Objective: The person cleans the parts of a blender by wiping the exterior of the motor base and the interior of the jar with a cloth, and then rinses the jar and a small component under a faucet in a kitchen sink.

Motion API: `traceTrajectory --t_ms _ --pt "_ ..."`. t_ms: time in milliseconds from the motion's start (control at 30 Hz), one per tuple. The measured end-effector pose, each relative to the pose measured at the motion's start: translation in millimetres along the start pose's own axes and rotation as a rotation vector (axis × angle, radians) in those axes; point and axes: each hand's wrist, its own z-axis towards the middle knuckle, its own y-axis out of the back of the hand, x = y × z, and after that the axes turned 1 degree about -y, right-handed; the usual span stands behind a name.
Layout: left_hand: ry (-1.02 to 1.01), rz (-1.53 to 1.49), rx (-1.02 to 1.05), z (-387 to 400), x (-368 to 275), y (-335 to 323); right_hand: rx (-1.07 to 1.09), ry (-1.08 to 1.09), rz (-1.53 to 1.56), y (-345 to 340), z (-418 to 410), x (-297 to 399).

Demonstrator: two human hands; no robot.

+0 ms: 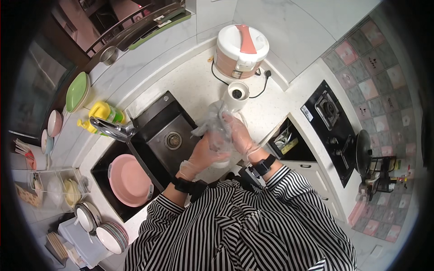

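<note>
My left hand (204,152), in a clear disposable glove, grips a clear container (219,144) at its side; the container's exact kind cannot be told. A crumpled grey cloth or plastic film (217,117) lies over its upper part. My right hand (239,133), gloved too, presses this grey material against the container from the right. The lower edge of the container looks white. Just beyond my hands a white appliance base (237,96) with a dark round centre stands on the counter (190,78).
A pink and white rice cooker (242,50) stands at the back. To the left are a black double sink (162,111), a pink basin (130,179), a faucet (112,128) and yellow bottles (101,113). An open drawer (288,139) and a gas stove (330,132) lie to the right.
</note>
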Motion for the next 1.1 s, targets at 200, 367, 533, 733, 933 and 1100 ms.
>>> traceTrajectory --t_ms 200,367,533,733,933,1100 --pt "0.459 -0.648 -0.221 16 17 -4 0.100 0.350 -0.989 -4 -4 -14" --pt "0.356 -0.762 -0.479 21 16 1 -0.038 0.157 -0.977 -14 -21 -26" --pt "0.332 -0.736 -0.441 23 8 4 0.115 0.286 -0.892 24 5 -54" --pt "0.248 -0.820 -0.453 31 6 6 0.090 0.114 -0.648 9 -6 -33" --pt "0.230 -0.785 -0.494 30 17 15 -0.008 0.157 -0.781 -8 -17 -40" --pt "0.300 -1.080 -0.463 20 0 10 0.200 -0.144 -0.106 15 -11 -50"
